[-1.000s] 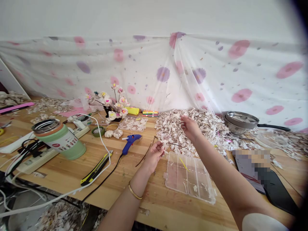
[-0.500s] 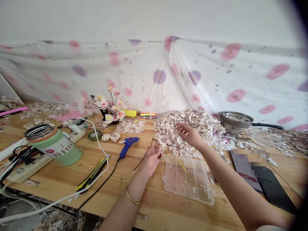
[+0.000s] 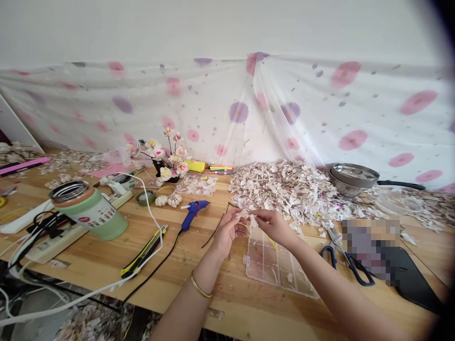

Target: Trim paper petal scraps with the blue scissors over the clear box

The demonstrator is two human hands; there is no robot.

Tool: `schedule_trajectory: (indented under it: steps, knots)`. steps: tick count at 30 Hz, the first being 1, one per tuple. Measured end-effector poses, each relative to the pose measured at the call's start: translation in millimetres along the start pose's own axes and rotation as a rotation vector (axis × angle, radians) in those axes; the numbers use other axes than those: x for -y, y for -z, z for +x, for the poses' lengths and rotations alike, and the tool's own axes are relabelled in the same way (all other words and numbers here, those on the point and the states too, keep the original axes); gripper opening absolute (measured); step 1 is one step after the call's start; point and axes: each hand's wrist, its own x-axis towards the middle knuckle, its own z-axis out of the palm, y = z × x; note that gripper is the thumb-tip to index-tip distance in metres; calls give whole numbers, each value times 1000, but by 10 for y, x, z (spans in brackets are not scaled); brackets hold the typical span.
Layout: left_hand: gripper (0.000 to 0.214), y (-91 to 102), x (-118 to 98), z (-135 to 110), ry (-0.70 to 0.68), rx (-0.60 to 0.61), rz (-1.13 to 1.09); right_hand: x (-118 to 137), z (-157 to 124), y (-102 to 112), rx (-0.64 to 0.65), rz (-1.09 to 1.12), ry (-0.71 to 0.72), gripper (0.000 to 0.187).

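My left hand (image 3: 225, 236), with a gold bangle on its wrist, pinches pale garlic skin (image 3: 246, 214) in its fingertips. From the other side, my right hand (image 3: 279, 228) meets it, thumb and fingers closed on the same piece. How many layers they hold is too small to tell. Just beyond the hands lies a large heap of garlic skins (image 3: 284, 187). Below them sits a clear divided plastic box (image 3: 265, 265) with a yellow strip and a few flakes in it, partly covered by my right arm. A thin dark stem (image 3: 216, 229) lies left of my left hand.
To the left are a blue glue gun (image 3: 194, 213), a yellow-black utility knife (image 3: 144, 251), a green tumbler (image 3: 95, 215) and power strips with loose cables. Garlic-skin flowers (image 3: 172, 158) stand behind. Scissors (image 3: 350, 265), a phone (image 3: 408, 274) and steel bowls (image 3: 353, 177) are at right.
My right hand has come from over the heap down and left to my left hand, and its fingers have closed on the garlic skin. The scissors now show beside my right forearm.
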Motion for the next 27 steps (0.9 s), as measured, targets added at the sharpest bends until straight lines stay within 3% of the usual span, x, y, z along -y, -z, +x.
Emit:
schedule_trajectory:
  steps: [7,13,17,21,23,25,27]
  knots:
    - [40,-43,81,-16,-105,-16,206,22,-164,-93,94,355,-243,43]
    - [36,-67,102,-13,-151,-41,313,-17,-200,-95,171,428,-308,44]
    - [36,-48,133,11,-169,-81,366,-117,-176,-103,176,361,-298,43]
    - [30,-19,171,34,-175,-128,421,-247,-157,-90,12,222,-231,33]
    - [27,-9,177,39,-170,-137,445,-270,-161,-71,-70,158,-168,46]
    - [24,-1,175,40,-161,-143,463,-256,-170,-61,-101,102,-107,53]
    - [21,6,171,40,-151,-151,474,-230,-176,-67,-97,49,-62,42]
